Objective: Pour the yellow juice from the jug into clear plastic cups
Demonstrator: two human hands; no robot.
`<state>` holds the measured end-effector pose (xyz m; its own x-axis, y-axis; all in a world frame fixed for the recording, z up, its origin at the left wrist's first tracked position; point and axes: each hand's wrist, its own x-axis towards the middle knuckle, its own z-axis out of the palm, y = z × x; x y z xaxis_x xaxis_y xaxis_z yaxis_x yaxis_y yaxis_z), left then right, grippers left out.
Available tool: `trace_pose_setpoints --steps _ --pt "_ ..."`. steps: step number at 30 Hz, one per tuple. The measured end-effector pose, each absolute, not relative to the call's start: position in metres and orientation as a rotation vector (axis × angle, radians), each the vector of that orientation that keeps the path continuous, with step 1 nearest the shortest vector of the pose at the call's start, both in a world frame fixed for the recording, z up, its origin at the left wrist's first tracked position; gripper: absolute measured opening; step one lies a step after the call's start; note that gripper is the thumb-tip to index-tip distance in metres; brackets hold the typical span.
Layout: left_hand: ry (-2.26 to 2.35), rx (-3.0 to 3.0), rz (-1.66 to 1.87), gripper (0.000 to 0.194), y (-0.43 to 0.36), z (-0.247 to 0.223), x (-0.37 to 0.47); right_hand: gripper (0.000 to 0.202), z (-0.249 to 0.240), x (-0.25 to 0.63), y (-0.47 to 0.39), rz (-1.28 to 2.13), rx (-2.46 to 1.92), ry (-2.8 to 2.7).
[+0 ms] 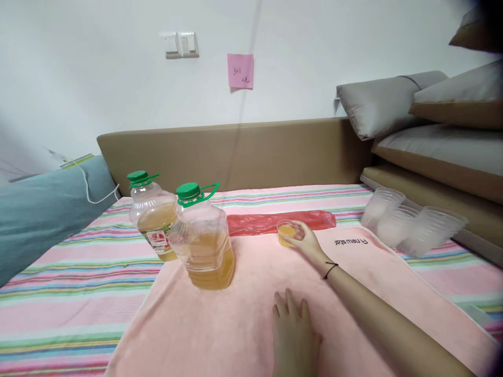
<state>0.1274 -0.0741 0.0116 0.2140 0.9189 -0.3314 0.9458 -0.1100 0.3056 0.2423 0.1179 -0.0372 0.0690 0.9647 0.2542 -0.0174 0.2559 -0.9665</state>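
Observation:
My right hand (304, 242), with a thin dark band at the wrist, is closed around a small clear plastic cup (286, 235) of yellow liquid. The cup is upright at the far edge of a pink towel (251, 319), by a flat red plastic bag (259, 223). Nearer to me, my left hand (294, 327) lies palm down on the towel, fingers spread and holding nothing. Left of the cup stand two large clear jugs with green caps, each partly filled with amber liquid: a front jug (208, 256) and a labelled rear jug (155, 222).
Stacks of clear plastic cups (412, 222) lie tilted at the right. A striped sheet (78, 293) spreads under everything. Behind it rises a brown backrest (236, 154); grey and brown cushions (448, 141) are piled at the right. A white cable (94, 201) hangs at the left.

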Motion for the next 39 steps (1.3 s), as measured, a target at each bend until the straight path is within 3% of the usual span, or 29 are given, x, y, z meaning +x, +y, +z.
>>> trace_pose_setpoints --steps 27,31,36,39 --pt "1.679 2.117 -0.089 0.061 -0.074 0.020 0.121 0.072 -0.044 0.252 0.111 0.931 -1.104 -1.441" --pt "1.673 2.167 -0.071 0.060 -0.071 0.019 0.116 0.071 -0.047 0.277 0.098 0.825 -1.188 -1.515" --pt "1.667 2.239 -0.007 0.051 -0.068 0.020 0.110 0.051 -0.051 0.337 0.075 0.619 -1.369 -1.552" --pt "1.648 2.287 0.014 0.048 -0.066 0.021 0.108 0.050 -0.049 0.383 0.057 0.447 -1.496 -1.550"
